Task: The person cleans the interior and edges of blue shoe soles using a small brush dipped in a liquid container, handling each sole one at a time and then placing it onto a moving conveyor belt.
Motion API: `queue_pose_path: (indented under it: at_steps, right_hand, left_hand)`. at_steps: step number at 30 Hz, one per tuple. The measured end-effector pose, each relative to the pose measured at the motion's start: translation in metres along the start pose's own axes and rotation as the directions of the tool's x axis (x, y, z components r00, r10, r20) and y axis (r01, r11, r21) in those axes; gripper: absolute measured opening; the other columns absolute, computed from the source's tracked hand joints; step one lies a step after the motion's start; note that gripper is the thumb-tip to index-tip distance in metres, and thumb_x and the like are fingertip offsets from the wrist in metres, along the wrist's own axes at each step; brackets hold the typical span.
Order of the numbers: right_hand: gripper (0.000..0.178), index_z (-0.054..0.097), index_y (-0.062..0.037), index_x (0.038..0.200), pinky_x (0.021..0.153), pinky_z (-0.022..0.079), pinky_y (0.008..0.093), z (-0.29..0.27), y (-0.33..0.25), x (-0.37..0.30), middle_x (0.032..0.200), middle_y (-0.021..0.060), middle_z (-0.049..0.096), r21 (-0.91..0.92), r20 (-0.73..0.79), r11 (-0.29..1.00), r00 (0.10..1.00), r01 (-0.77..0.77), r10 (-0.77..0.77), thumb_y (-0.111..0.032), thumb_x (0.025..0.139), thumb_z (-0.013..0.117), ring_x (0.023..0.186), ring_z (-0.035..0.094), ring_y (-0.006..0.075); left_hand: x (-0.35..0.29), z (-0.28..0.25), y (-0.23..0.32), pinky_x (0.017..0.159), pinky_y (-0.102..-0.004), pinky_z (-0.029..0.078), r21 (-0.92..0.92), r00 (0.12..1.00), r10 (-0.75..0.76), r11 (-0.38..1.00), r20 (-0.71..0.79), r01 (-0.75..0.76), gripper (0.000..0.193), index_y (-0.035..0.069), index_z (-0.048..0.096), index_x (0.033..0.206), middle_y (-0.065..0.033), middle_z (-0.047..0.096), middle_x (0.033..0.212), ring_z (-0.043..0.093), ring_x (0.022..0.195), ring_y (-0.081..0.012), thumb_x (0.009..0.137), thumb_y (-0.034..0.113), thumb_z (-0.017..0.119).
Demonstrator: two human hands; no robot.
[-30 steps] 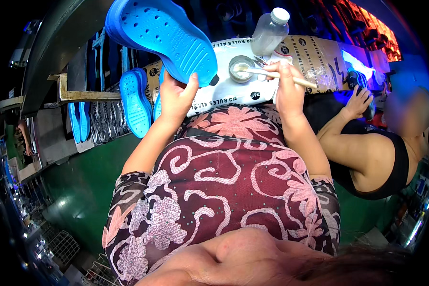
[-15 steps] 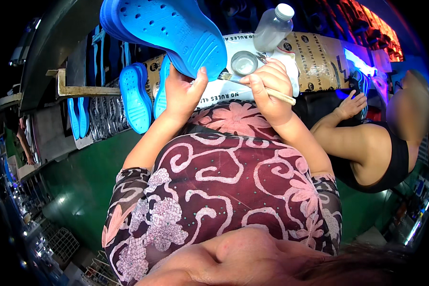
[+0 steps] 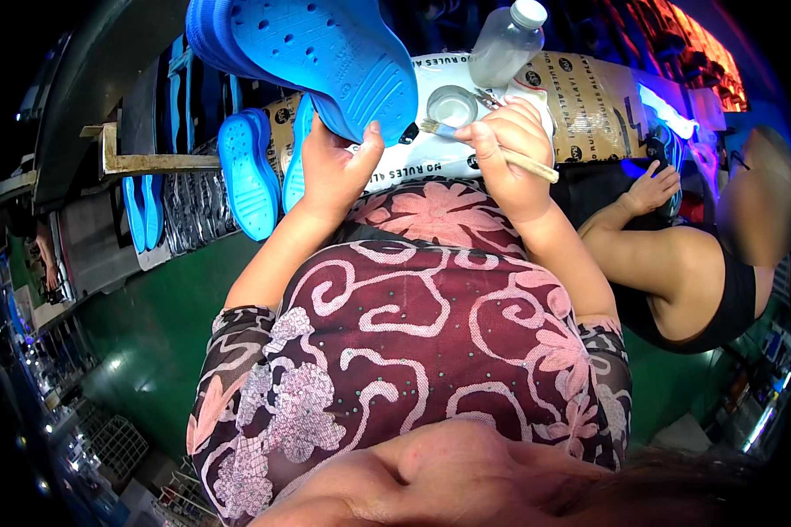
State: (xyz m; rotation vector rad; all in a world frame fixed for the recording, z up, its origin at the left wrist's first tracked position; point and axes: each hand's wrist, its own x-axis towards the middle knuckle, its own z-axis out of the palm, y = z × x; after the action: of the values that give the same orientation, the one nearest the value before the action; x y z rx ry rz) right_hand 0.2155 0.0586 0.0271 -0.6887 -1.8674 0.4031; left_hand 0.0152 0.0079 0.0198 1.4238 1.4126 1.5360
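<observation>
My left hand (image 3: 338, 176) is closed on the end of a blue foam shoe sole (image 3: 343, 75), thumb on its face. The sole is held up, tilted, with small holes and ribbed grooves showing. Between the fingers of my right hand (image 3: 511, 162) is a paintbrush (image 3: 529, 164) with a pale handle. Its bristles point left, a little apart from the sole's edge. Just beyond the brush stands a small clear jar (image 3: 453, 105) with pale contents. A translucent bottle (image 3: 505, 48) with a white cap stands behind the jar.
More blue soles (image 3: 248, 176) stand at the left, beside a metal bracket (image 3: 163, 164). White paper (image 3: 395, 169) and brown taped cardboard (image 3: 589, 114) cover the work surface. At the right sits a co-worker (image 3: 677, 272), one hand near a blue-lit shoe (image 3: 668, 154).
My right hand and the paintbrush have moved slightly right, drawing the bristles away from the sole's edge. My left hand and the sole are nearly unchanged.
</observation>
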Motion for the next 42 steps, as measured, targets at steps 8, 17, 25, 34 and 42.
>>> queue_pose_path:
  at_steps: [8,17,25,34,42]
  right_hand:
    - [0.021,0.062,-0.0066,0.061,0.072,0.039,0.0344,0.004,-0.006,0.001,0.056,0.0041,0.055,0.075,0.050,0.997,0.999,0.012,-0.016,-0.017,0.079,0.059,0.056,0.050,0.0213]
    - [0.020,0.061,-0.0073,0.061,0.073,0.041,0.0349,0.007,-0.008,-0.001,0.055,0.0030,0.055,0.057,0.076,0.998,0.997,0.029,-0.034,-0.018,0.077,0.061,0.055,0.052,0.0208]
    - [0.020,0.063,-0.0048,0.067,0.080,0.038,0.0352,0.003,-0.008,-0.001,0.060,0.0030,0.059,0.122,0.096,0.991,0.994,-0.062,0.050,-0.015,0.083,0.055,0.060,0.054,0.0181]
    - [0.018,0.060,-0.0080,0.060,0.073,0.040,0.0349,0.009,-0.006,0.000,0.056,0.0032,0.053,-0.040,0.096,0.998,0.994,0.054,-0.050,-0.018,0.075,0.063,0.057,0.052,0.0204]
    - [0.018,0.061,-0.0062,0.061,0.072,0.040,0.0341,-0.009,-0.002,-0.004,0.057,0.0045,0.054,-0.043,0.072,0.999,0.997,0.008,-0.005,-0.015,0.077,0.060,0.058,0.052,0.0218]
  left_hand:
    - [-0.002,0.002,-0.004,0.079,-0.0281,0.045,0.016,1.000,0.013,1.000,0.001,-0.013,0.039,-0.005,0.043,0.110,-0.0130,0.058,0.100,0.057,0.088,-0.0159,0.077,0.005,0.059]
    - [0.002,0.007,-0.003,0.078,-0.0288,0.046,-0.006,0.995,0.088,0.996,-0.056,-0.088,0.038,-0.006,0.043,0.108,-0.0145,0.059,0.098,0.058,0.088,-0.0173,0.076,0.004,0.060]
    - [0.001,0.003,-0.007,0.075,-0.0284,0.047,0.064,0.989,0.136,0.989,-0.063,-0.132,0.036,-0.006,0.045,0.106,-0.0137,0.061,0.094,0.059,0.084,-0.0168,0.075,0.004,0.061]
    - [-0.004,-0.003,-0.016,0.077,-0.0270,0.046,0.202,0.970,0.236,0.949,0.060,-0.243,0.034,-0.004,0.046,0.104,-0.0112,0.059,0.095,0.059,0.085,-0.0163,0.076,0.001,0.063]
    - [0.002,-0.004,-0.017,0.066,-0.0289,0.048,0.270,0.926,0.375,0.889,0.040,-0.371,0.037,-0.002,0.049,0.103,-0.0117,0.062,0.082,0.062,0.073,-0.0194,0.069,0.000,0.065]
